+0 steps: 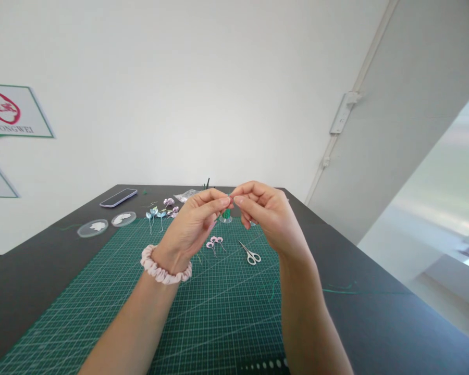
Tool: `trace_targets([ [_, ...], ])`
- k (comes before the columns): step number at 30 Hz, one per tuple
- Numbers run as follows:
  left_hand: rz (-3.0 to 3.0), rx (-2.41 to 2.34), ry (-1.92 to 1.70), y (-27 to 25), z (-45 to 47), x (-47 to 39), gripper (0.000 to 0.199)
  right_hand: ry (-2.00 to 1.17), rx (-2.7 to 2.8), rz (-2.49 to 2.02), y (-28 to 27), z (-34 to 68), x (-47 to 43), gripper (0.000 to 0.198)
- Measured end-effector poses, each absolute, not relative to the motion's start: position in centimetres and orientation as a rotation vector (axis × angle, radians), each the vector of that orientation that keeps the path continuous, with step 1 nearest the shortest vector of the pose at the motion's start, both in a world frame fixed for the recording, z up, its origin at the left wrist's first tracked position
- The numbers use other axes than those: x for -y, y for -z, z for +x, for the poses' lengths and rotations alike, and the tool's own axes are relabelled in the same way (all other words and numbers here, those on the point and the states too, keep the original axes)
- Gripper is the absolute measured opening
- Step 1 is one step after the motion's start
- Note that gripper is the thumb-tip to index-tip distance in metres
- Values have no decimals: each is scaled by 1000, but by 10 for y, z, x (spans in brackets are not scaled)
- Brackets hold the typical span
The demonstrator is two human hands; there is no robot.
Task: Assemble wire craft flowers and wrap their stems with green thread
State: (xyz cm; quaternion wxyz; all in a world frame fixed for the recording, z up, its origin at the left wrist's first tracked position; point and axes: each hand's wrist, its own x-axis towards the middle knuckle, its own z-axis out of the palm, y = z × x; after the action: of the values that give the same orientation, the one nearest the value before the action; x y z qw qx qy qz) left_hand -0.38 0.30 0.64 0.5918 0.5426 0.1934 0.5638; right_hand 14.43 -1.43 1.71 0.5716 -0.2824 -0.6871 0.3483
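My left hand [197,216], with a pale pink scrunchie [165,268] round its wrist, is raised over the mat and pinched at the fingertips. Close against it, my right hand [268,211] is pinched too, thumb to forefinger. Whatever lies between the fingertips is too small to make out. Behind the hands stands a green spool [225,215], partly covered by them. Below them on the green cutting mat [219,307] lie several small pink petal pieces on wire stems [214,241]. A pair of white-handled scissors [251,255] rests just right of these.
Blue wired pieces [155,212] and purple flower pieces [169,202] lie at the mat's far left. Further left are two clear dishes [93,228] with white material and a phone [119,198]. A plastic bag [186,196] sits behind. Green thread [339,291] trails over the dark table [359,333].
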Motion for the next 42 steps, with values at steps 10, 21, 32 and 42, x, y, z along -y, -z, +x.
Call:
trace_targets([
  [10,1253,-465,-1373,-7,-1,-2,15,-664,1642,-723,-19,142,16,11],
  [21,1317,-537,-1516,-5,2,2,14,-568,1681,-747,-21,141,17,12],
  [32,1607,-708,-1801,-3,5,4,12,-608,1668,-719,-22,142,19,12],
  [42,1597,-762,-1781,-7,5,11,9,-624,1652,-744,-25,143,20,12],
])
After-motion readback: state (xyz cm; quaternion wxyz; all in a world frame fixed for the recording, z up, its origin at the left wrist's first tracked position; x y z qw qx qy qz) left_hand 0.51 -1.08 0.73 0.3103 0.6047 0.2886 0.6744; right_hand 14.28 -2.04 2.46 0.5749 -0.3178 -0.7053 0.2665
